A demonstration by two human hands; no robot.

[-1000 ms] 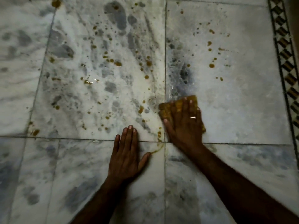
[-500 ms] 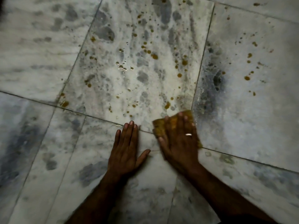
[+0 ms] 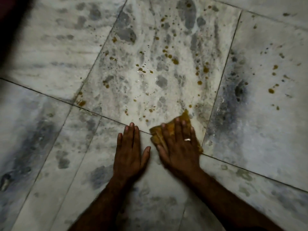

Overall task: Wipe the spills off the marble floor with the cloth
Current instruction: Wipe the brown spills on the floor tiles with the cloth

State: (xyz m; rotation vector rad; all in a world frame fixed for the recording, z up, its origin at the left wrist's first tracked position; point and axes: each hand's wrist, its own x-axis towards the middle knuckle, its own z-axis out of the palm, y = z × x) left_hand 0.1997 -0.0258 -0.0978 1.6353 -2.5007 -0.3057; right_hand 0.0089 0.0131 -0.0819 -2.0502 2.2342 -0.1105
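Cloth (image 3: 185, 116) mostly hidden under rt hand (image 3: 178, 147) (hand's edges blurred).

Dim grey-veined marble floor (image 3: 50, 52) w/ dark joints (image 3: 98, 55)

A single wide-angle camera worn on the head looks steeply down on the white, grey-veined marble floor (image 3: 50, 47) from above and behind the person's arms. It is near enough that a few tiles fill the frame. Both forearms enter at the bottom edge and reach up-frame, so the camera faces forward along them. The flat left hand (image 3: 131, 152) and the right hand (image 3: 179, 147), spread on a crumpled yellow-brown cloth (image 3: 185, 118), sit low and slightly right of centre. The thin dark tile joints (image 3: 100, 52) run slantwise, so the view is turned against the tile grid. Scattered brown spilled drops (image 3: 175, 61) occupy the upper middle and right. The top left corner (image 3: 6, 14) falls into darkness.
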